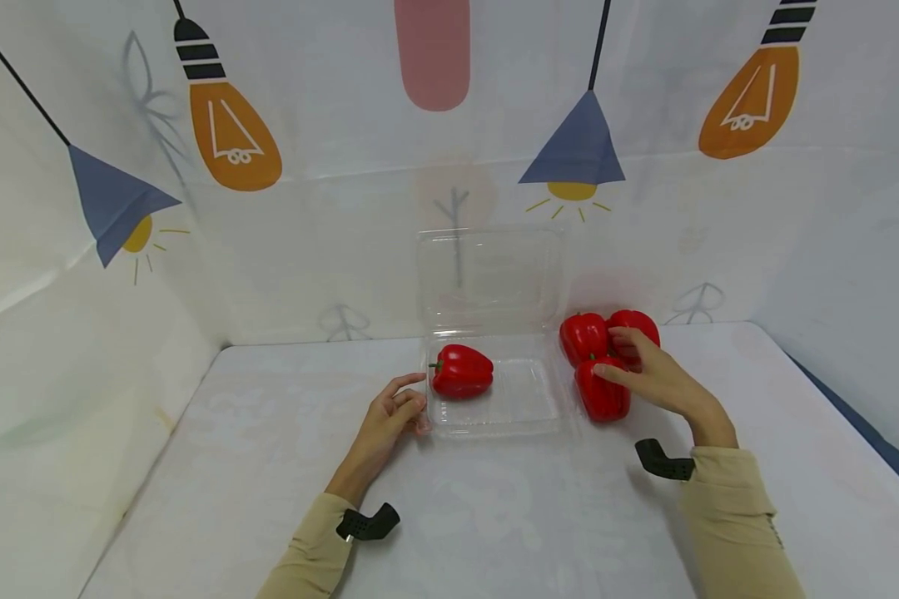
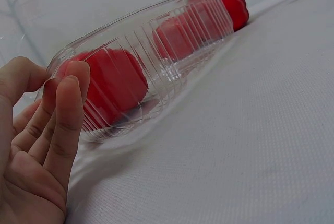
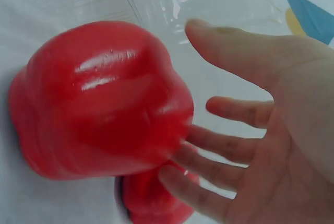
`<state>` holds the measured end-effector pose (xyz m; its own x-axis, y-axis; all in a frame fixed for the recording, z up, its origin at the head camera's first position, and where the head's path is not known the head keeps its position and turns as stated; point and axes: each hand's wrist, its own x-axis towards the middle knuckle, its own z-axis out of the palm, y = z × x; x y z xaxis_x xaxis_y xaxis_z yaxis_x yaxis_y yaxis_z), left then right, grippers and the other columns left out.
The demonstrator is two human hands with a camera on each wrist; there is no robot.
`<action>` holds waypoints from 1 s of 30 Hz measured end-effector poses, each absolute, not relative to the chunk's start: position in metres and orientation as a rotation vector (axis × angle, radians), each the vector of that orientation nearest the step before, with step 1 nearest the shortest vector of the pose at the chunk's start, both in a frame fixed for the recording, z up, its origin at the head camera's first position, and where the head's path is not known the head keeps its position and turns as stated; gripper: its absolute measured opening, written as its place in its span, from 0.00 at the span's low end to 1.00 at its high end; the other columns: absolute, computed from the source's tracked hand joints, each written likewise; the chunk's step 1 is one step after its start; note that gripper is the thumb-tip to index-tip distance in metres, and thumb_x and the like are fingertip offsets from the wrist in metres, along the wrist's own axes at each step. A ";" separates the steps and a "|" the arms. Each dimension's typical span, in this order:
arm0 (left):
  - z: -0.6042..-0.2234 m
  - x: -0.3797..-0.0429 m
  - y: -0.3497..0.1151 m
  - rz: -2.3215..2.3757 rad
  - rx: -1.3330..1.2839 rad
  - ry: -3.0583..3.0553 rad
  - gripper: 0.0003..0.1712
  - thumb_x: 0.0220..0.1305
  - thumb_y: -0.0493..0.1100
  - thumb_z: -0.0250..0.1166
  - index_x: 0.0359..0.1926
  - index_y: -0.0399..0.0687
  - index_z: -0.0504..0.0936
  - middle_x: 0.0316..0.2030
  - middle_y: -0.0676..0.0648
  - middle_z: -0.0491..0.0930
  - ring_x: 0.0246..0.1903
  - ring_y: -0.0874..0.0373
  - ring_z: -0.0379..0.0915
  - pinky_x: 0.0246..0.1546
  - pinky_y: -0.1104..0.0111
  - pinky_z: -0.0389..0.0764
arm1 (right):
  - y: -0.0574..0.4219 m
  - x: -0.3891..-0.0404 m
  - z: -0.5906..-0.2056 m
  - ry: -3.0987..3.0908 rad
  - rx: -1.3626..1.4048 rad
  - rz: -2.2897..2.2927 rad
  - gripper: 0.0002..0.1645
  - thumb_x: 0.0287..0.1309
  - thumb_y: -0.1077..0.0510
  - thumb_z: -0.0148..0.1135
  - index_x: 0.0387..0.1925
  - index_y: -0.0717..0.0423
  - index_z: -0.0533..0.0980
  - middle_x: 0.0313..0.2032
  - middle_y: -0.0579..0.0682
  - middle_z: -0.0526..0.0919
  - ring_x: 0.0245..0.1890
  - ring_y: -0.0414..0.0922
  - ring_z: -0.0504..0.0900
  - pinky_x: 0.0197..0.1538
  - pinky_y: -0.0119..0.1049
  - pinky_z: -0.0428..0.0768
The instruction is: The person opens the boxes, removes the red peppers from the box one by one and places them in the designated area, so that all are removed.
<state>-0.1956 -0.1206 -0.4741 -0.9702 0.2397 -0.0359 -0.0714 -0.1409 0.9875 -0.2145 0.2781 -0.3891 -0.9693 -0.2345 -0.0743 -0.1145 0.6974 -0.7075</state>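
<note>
A red bell pepper lies on its side in the left part of a clear plastic clamshell container. My left hand is at the container's left end, its fingertips gripping the rim and side wall. To the right of the container, my right hand hovers over three more red bell peppers. Its thumb and fingers are spread around the near pepper, with a gap on the thumb side. Another pepper sits behind it, and a third is partly hidden by the hand.
The container's clear lid stands raised at the back, against a printed white backdrop. Beneath everything is a white-covered table. A black wrist device is on the left sleeve and another on the right.
</note>
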 end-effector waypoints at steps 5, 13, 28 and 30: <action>-0.474 -0.196 -0.120 2.212 0.185 1.921 0.24 0.66 0.39 0.59 0.62 0.49 0.66 0.33 0.48 0.76 0.23 0.62 0.75 0.26 0.74 0.79 | 0.275 -0.215 -0.388 2.791 -0.268 -1.134 0.48 0.59 0.41 0.60 0.70 0.59 0.50 0.66 0.64 0.59 0.64 0.65 0.60 0.56 0.60 0.73; -0.476 -0.197 -0.120 2.229 0.217 1.926 0.25 0.66 0.38 0.59 0.62 0.46 0.66 0.31 0.51 0.76 0.22 0.64 0.74 0.25 0.74 0.78 | 0.263 -0.218 -0.389 2.895 -0.365 -1.217 0.37 0.61 0.49 0.60 0.66 0.58 0.58 0.62 0.62 0.64 0.61 0.63 0.64 0.54 0.61 0.75; -0.477 -0.200 -0.122 2.218 0.222 1.887 0.26 0.67 0.34 0.56 0.64 0.40 0.63 0.28 0.55 0.75 0.22 0.64 0.75 0.24 0.75 0.77 | 0.244 -0.220 -0.393 2.879 -0.612 -1.253 0.31 0.61 0.50 0.60 0.63 0.51 0.63 0.61 0.55 0.67 0.60 0.59 0.68 0.54 0.60 0.75; -0.477 -0.200 -0.122 2.215 0.227 1.893 0.26 0.67 0.34 0.56 0.64 0.40 0.63 0.29 0.54 0.75 0.22 0.64 0.75 0.23 0.75 0.76 | 0.242 -0.220 -0.395 2.889 -0.638 -1.244 0.31 0.60 0.49 0.61 0.62 0.51 0.63 0.60 0.55 0.68 0.59 0.58 0.69 0.54 0.59 0.75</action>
